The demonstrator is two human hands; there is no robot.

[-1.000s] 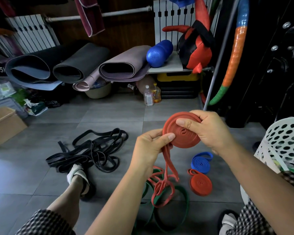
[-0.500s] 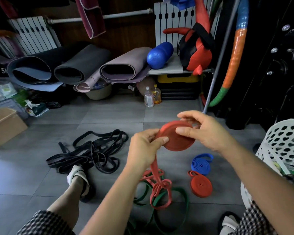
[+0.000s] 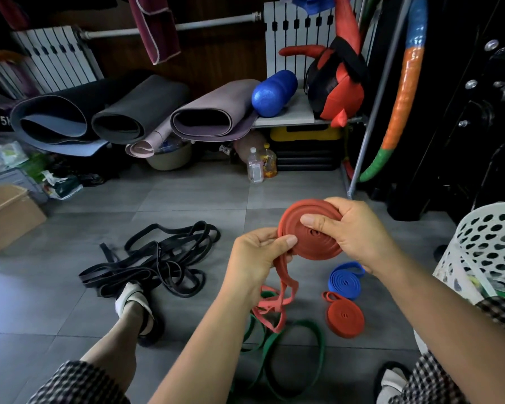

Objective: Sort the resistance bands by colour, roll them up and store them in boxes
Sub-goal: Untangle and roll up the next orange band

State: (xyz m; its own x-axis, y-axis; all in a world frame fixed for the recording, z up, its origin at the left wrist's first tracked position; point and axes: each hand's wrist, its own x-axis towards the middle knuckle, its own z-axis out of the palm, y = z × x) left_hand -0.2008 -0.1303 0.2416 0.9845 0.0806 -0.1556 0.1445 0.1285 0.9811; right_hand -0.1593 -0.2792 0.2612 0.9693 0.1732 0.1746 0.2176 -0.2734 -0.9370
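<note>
A red resistance band is partly wound into a flat coil held up in front of me. My right hand grips the coil, thumb on its face and fingers behind. My left hand pinches the coil's left edge, and the band's loose tail hangs down from it. On the floor below lie a rolled red band, a rolled blue band, loose green bands and a tangle of black bands.
A white perforated basket stands at the right. A cardboard box sits at the far left. My sandalled foot rests beside the black bands. Rolled mats, bottles and a metal pole line the back.
The coil tipped flat half a second ago and now faces me again. More of the red tail has been wound on, and the hanging part has lifted off the green bands.
</note>
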